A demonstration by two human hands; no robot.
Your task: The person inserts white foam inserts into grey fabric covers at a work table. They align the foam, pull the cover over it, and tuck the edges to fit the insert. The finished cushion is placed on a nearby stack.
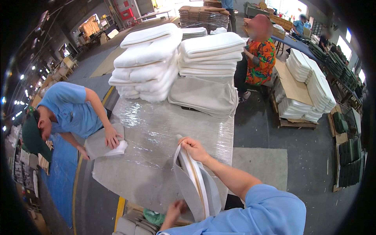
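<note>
A grey fabric cushion cover [185, 190] stands on edge at the near side of the table, its opening toward me. White padding [188, 168] shows inside it, and a tan zipper strip [198, 181] runs along its length. My right hand [193, 149] is closed on the cover's far end, fingers pinching the fabric. Beside the cover's near left side is my left hand [175, 211], blurred, with its fingers hard to make out. Whether it touches the fabric I cannot tell. Plastic sheeting covers the grey table [145, 168] underneath.
White padding stacks [147, 58] [211, 51] and folded grey covers [203, 96] occupy the table's far side. At left, a co-worker [72, 109] presses on another grey cover [103, 143]. Grey pieces [135, 225] lie below the near edge. A loaded pallet [299, 123] stands right.
</note>
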